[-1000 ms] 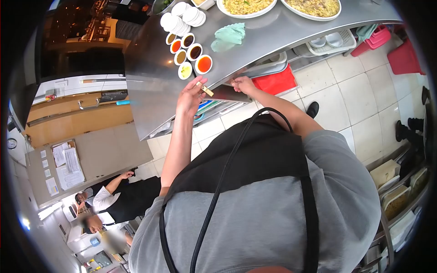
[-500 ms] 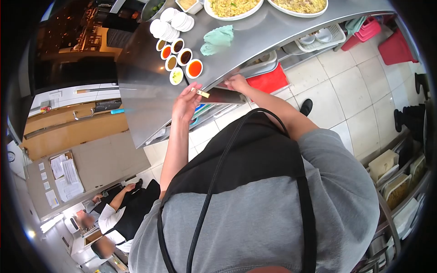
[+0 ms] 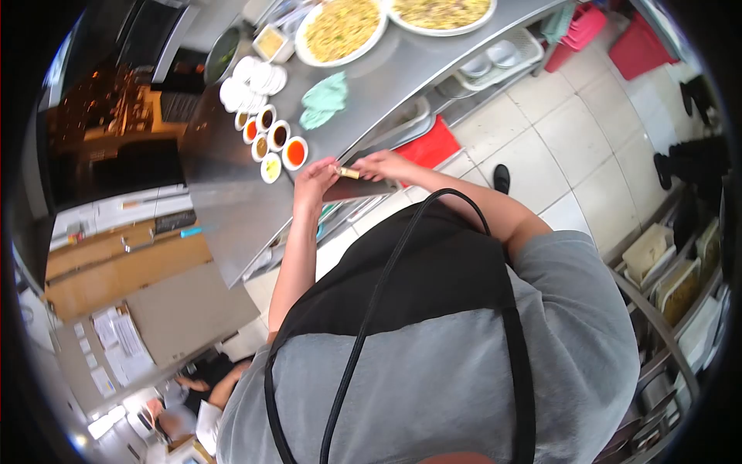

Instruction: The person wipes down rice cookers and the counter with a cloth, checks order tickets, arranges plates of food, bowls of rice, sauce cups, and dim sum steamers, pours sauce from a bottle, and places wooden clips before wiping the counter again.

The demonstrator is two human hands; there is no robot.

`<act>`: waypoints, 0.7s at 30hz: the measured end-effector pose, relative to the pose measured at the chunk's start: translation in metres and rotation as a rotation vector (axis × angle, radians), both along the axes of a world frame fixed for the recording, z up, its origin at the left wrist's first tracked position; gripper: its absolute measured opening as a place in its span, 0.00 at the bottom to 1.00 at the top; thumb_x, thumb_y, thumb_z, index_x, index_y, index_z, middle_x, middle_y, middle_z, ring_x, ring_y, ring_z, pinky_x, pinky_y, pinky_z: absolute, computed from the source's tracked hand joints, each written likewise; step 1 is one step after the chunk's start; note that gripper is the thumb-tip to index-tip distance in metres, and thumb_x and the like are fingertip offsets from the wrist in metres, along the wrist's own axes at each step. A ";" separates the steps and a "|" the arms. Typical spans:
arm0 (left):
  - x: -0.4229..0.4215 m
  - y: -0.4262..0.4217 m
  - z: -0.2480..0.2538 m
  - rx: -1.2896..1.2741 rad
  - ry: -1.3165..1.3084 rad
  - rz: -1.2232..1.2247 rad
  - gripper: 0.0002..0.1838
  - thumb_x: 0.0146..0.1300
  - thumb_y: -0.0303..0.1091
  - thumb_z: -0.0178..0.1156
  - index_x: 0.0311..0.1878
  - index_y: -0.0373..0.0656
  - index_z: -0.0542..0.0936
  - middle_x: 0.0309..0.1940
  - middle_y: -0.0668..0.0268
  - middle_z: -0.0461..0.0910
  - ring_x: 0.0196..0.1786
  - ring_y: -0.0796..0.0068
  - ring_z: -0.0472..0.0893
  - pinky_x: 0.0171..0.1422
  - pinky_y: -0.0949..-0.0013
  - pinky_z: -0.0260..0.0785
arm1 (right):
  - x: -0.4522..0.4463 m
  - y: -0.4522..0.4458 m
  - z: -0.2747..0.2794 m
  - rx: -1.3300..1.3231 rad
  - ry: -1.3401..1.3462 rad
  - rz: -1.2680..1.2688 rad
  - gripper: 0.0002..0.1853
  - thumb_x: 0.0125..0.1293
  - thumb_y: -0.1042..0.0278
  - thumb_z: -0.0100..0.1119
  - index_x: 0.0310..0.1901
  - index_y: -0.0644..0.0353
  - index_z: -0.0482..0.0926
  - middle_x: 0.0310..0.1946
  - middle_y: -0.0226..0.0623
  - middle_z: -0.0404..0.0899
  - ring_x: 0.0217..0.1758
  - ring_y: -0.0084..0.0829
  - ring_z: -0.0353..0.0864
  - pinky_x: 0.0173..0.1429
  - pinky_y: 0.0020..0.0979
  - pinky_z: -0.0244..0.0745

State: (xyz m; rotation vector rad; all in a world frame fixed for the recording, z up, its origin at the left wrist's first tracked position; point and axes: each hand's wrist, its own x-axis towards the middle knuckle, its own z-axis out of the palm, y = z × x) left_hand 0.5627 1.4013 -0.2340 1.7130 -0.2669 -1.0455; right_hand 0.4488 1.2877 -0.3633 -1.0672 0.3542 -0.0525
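Observation:
Between the fingertips of my left hand (image 3: 315,179) is a small pale yellow strip (image 3: 348,172), its free end pointing right. My right hand (image 3: 380,165) has its fingers closed at the right end of that strip; whether they grip it is too small to tell. Both hands are at the front edge of the steel counter (image 3: 255,224). Just beyond my left hand stand small white cups of sauce, among them an orange-red one (image 3: 295,153) and one with pale green-yellow contents (image 3: 270,168). Behind the cups are stacked white lids (image 3: 253,80).
On the counter lie a green cloth (image 3: 325,100) and two oval dishes of yellow food (image 3: 342,31) (image 3: 440,11). Below are a red tray (image 3: 430,145) and a white basket (image 3: 519,58). Trays fill a rack (image 3: 671,340) at right. Another person (image 3: 220,394) is at lower left.
My right hand has come left to the strip in my left hand. The view has turned, so the counter and cups appear lower and further left.

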 end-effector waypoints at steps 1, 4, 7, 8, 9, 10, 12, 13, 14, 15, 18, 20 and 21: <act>-0.008 -0.009 -0.003 0.070 -0.087 -0.068 0.13 0.58 0.23 0.51 0.47 0.32 0.71 0.41 0.57 0.76 0.44 0.73 0.76 0.48 0.74 0.69 | -0.010 -0.003 0.016 -0.010 -0.114 -0.008 0.15 0.57 0.57 0.56 0.40 0.59 0.78 0.26 0.33 0.79 0.32 0.24 0.77 0.40 0.25 0.72; -0.028 -0.038 -0.013 0.054 -0.127 -0.167 0.13 0.56 0.23 0.53 0.46 0.32 0.71 0.38 0.59 0.77 0.40 0.75 0.76 0.45 0.76 0.70 | -0.038 -0.026 0.042 -0.555 -0.090 -0.023 0.15 0.49 0.62 0.63 0.37 0.60 0.78 0.26 0.39 0.79 0.31 0.27 0.78 0.38 0.28 0.71; -0.054 -0.074 -0.002 0.061 -0.127 -0.255 0.12 0.56 0.25 0.55 0.44 0.32 0.73 0.39 0.60 0.77 0.39 0.76 0.76 0.44 0.76 0.70 | -0.068 -0.064 0.033 -0.602 -0.069 -0.194 0.14 0.46 0.65 0.64 0.36 0.60 0.78 0.27 0.39 0.79 0.31 0.29 0.78 0.37 0.29 0.71; -0.062 -0.088 0.002 0.085 -0.126 -0.265 0.11 0.56 0.27 0.56 0.42 0.33 0.74 0.39 0.60 0.77 0.39 0.76 0.76 0.44 0.75 0.69 | -0.083 -0.080 0.031 -0.590 -0.055 -0.237 0.13 0.45 0.67 0.64 0.35 0.60 0.78 0.26 0.39 0.79 0.30 0.30 0.79 0.37 0.29 0.71; -0.064 -0.099 0.001 0.083 -0.129 -0.288 0.11 0.56 0.27 0.56 0.42 0.33 0.74 0.39 0.60 0.77 0.39 0.76 0.76 0.44 0.75 0.69 | -0.093 -0.096 0.021 -0.676 -0.025 -0.361 0.12 0.44 0.68 0.65 0.33 0.59 0.77 0.26 0.38 0.79 0.29 0.31 0.79 0.36 0.30 0.72; -0.059 -0.109 -0.002 0.183 -0.237 -0.336 0.09 0.56 0.29 0.57 0.38 0.34 0.76 0.39 0.62 0.77 0.37 0.78 0.76 0.43 0.74 0.69 | -0.104 -0.114 0.009 -0.637 -0.002 -0.425 0.13 0.43 0.68 0.65 0.32 0.61 0.77 0.26 0.41 0.79 0.31 0.33 0.79 0.36 0.32 0.71; -0.050 -0.127 -0.012 0.273 -0.448 -0.404 0.11 0.52 0.34 0.60 0.32 0.35 0.79 0.42 0.59 0.76 0.40 0.72 0.77 0.46 0.69 0.68 | -0.131 -0.154 0.001 -0.682 0.125 -0.542 0.14 0.41 0.67 0.65 0.30 0.63 0.76 0.26 0.44 0.77 0.32 0.38 0.78 0.36 0.35 0.70; -0.047 -0.133 -0.017 0.267 -0.451 -0.418 0.11 0.52 0.34 0.60 0.32 0.35 0.79 0.42 0.59 0.76 0.40 0.72 0.77 0.46 0.69 0.68 | -0.145 -0.175 0.001 -0.764 0.231 -0.594 0.14 0.40 0.66 0.65 0.29 0.63 0.75 0.25 0.45 0.77 0.32 0.40 0.77 0.36 0.36 0.70; -0.046 -0.137 -0.021 0.251 -0.775 -0.514 0.13 0.51 0.35 0.61 0.35 0.36 0.78 0.46 0.57 0.74 0.44 0.65 0.76 0.49 0.67 0.67 | -0.155 -0.197 -0.013 -0.711 0.241 -0.654 0.15 0.38 0.64 0.65 0.30 0.61 0.75 0.23 0.46 0.76 0.32 0.43 0.77 0.36 0.38 0.69; -0.045 -0.141 -0.022 0.228 -1.101 -0.604 0.15 0.49 0.36 0.62 0.38 0.36 0.78 0.49 0.54 0.72 0.48 0.59 0.75 0.52 0.65 0.66 | -0.167 -0.218 -0.013 -0.782 0.325 -0.746 0.16 0.39 0.64 0.65 0.31 0.60 0.76 0.25 0.46 0.76 0.33 0.43 0.77 0.37 0.38 0.70; -0.058 -0.155 -0.020 0.420 -1.264 -0.693 0.29 0.45 0.38 0.63 0.52 0.40 0.70 0.56 0.50 0.64 0.54 0.50 0.69 0.57 0.61 0.62 | -0.195 -0.279 -0.025 -0.804 0.534 -1.029 0.23 0.42 0.68 0.67 0.44 0.55 0.74 0.25 0.38 0.79 0.30 0.34 0.78 0.36 0.31 0.72; -0.055 -0.156 -0.030 0.549 -1.341 -0.751 0.37 0.44 0.41 0.64 0.59 0.42 0.63 0.59 0.49 0.60 0.52 0.48 0.69 0.55 0.59 0.64 | -0.212 -0.325 -0.045 -0.638 0.513 -1.062 0.21 0.43 0.67 0.66 0.43 0.55 0.75 0.26 0.39 0.79 0.31 0.33 0.78 0.37 0.31 0.72; -0.056 -0.158 -0.033 0.548 -1.350 -0.753 0.37 0.44 0.41 0.64 0.59 0.42 0.63 0.59 0.49 0.60 0.52 0.48 0.69 0.55 0.59 0.64 | -0.219 -0.346 -0.050 -0.475 0.489 -1.084 0.20 0.44 0.67 0.65 0.43 0.55 0.76 0.28 0.39 0.79 0.33 0.32 0.78 0.39 0.31 0.72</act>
